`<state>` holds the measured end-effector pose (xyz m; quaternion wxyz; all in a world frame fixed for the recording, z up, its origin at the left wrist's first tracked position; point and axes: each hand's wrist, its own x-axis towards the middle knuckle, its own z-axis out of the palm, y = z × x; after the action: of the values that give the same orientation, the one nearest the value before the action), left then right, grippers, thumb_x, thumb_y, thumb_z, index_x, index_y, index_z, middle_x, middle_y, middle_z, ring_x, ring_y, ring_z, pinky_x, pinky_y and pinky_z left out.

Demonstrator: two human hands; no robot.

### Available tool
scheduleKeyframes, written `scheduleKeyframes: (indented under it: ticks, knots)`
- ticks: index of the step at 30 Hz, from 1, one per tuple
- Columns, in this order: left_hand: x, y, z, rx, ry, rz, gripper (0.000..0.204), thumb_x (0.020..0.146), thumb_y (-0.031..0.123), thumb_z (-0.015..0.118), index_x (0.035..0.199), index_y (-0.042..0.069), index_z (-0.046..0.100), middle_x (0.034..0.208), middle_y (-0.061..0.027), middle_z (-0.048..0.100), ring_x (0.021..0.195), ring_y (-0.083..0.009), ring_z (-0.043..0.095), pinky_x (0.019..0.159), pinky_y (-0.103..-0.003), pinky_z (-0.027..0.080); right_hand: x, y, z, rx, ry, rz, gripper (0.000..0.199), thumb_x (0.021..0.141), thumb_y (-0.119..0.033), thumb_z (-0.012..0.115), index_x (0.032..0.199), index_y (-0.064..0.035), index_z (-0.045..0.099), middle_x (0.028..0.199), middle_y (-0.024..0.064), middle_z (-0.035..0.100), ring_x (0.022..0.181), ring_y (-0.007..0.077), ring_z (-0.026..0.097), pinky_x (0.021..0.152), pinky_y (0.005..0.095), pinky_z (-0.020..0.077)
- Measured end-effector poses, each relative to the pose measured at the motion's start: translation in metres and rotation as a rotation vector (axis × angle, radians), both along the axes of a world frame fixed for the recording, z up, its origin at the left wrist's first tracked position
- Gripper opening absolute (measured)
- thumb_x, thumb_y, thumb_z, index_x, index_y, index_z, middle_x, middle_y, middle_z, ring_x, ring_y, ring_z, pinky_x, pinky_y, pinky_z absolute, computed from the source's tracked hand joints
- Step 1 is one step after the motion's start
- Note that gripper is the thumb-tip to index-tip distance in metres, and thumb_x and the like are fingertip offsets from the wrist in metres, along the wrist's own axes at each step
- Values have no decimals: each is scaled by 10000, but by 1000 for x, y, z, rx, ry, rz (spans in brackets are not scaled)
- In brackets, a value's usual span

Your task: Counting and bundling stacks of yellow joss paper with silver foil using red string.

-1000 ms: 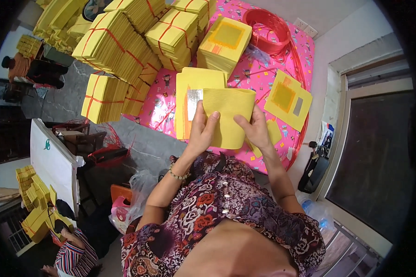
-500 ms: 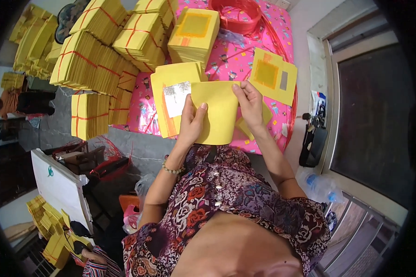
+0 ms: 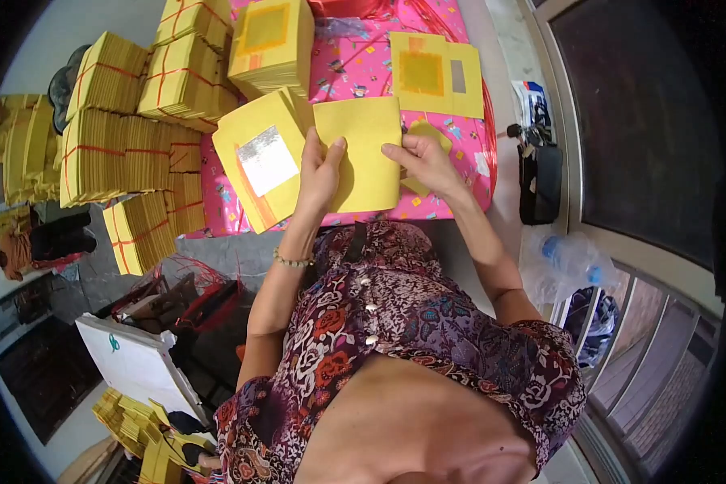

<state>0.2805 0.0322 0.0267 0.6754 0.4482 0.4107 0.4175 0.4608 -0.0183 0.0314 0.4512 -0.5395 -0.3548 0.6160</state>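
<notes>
A plain yellow paper sheet is held up in front of me over the near edge of the table. My left hand is closed on its left edge, thumb lying on the front face. On the right edge, my right hand pinches the paper between thumb and bent fingers. Just left of the sheet lies a small pile of yellow papers; a silver foil square and an orange strip show on its top. More yellow paper is partly hidden behind my right hand.
Yellow paper bundles tied with red strips stand at left. A tall yellow stack is at the back, beside a red basket. Two patterned sheets lie on the pink tablecloth. A person is at far left.
My right hand has slid from the sheet's upper right corner down to its right edge. My left hand keeps hold of the left edge. The whole view has shifted.
</notes>
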Motion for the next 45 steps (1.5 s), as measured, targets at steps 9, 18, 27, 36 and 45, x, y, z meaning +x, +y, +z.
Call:
scheduleKeyframes:
  ticks: [9, 18, 27, 36, 45]
  knots:
    - [99, 8, -28, -140, 40, -201, 334, 924, 49, 477, 1247, -12, 419, 1176, -133, 563, 1057, -182, 553, 891, -314, 446, 79, -41, -42, -108, -26, -120, 301, 911, -252, 598, 1006, 30, 643, 845, 47, 667, 675, 89, 625, 580, 237, 517]
    - [178, 0, -75, -34, 185, -263, 313, 934, 69, 478, 1237, -2, 449, 1137, -115, 585, 1001, -179, 571, 854, -315, 461, 128, -88, -87, -184, -10, -259, 284, 905, -243, 603, 1036, 6, 641, 873, 53, 668, 715, 94, 634, 595, 245, 546]
    - [199, 2, -118, -51, 285, -334, 325, 916, 89, 518, 1225, 4, 465, 1084, -91, 597, 961, -158, 572, 820, -293, 465, 133, -108, -109, -353, 161, -310, 335, 912, -221, 590, 1157, 7, 574, 1005, 91, 646, 758, 160, 653, 641, 252, 560]
    - [229, 10, -162, -130, 383, -599, 417, 853, 66, 610, 1237, 11, 459, 1034, -90, 622, 896, -171, 604, 772, -302, 500, 160, -93, -190, -299, 10, -467, 320, 903, -214, 584, 1139, 0, 551, 945, 88, 637, 815, 181, 649, 642, 316, 573]
    - [214, 12, -227, 59, 680, -540, 549, 729, 33, 647, 1246, 74, 466, 1000, -133, 647, 894, -220, 642, 773, -320, 514, 156, -85, -275, -309, -342, -482, 228, 879, -183, 609, 992, 12, 579, 839, 97, 649, 695, 174, 648, 546, 309, 556]
